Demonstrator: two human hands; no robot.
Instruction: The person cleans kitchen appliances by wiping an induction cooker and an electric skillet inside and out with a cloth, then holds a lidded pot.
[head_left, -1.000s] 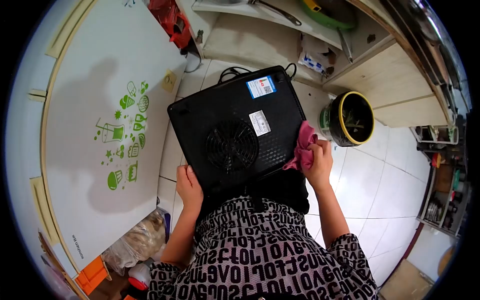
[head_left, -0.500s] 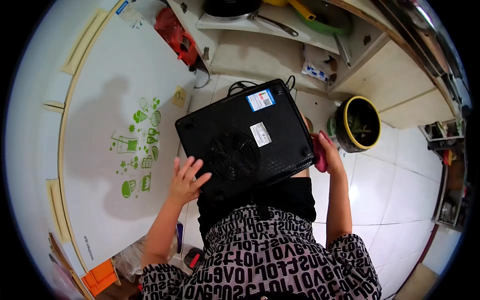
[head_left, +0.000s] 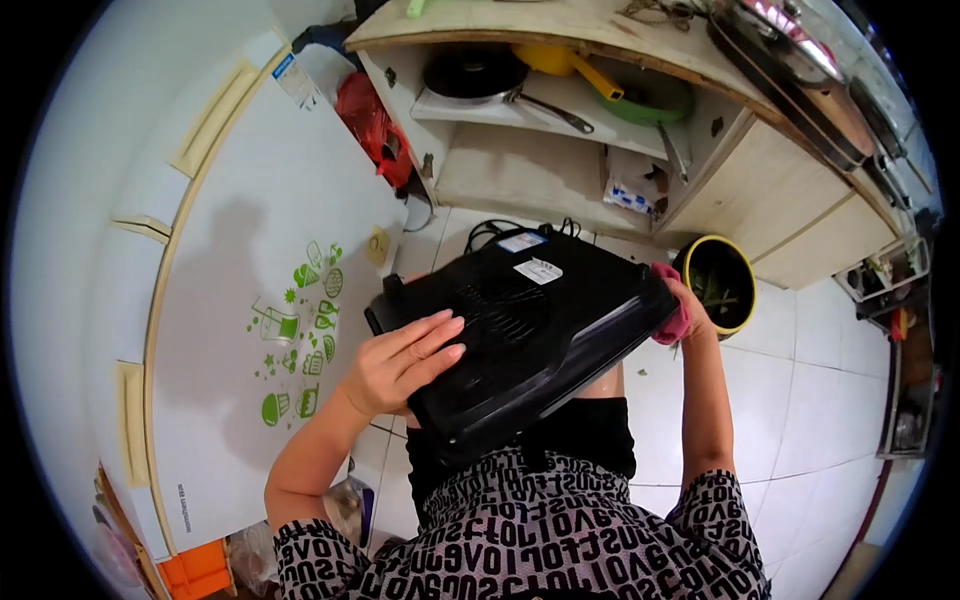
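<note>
A black induction cooker (head_left: 590, 275) is held bottom-up over my lap, tilted so its near side edge shows. Its underside carries a round fan vent and two labels. My left hand (head_left: 390, 365) lies on the left part of the underside, fingers stretched and pressed flat against it. At the right end, my right hand (head_left: 694, 306) is closed around a pink cloth (head_left: 672, 318), which touches the cooker's corner. The fingertips of that hand are partly hidden by the cloth. A black cord (head_left: 490, 232) is looped behind the cooker.
To the left stands a white fridge door (head_left: 225, 350) with green pictures. Ahead, an open cabinet (head_left: 520, 165) holds a frying pan (head_left: 475, 75) and a green pan (head_left: 650, 103). A yellow-rimmed bin (head_left: 718, 325) with plant scraps stands on the tiled floor (head_left: 745, 400) at the right.
The cooker has tilted, its near edge now showing. My left hand has moved further onto the underside. My right hand and the cloth have shifted right along with the corner. The view has tipped upward.
</note>
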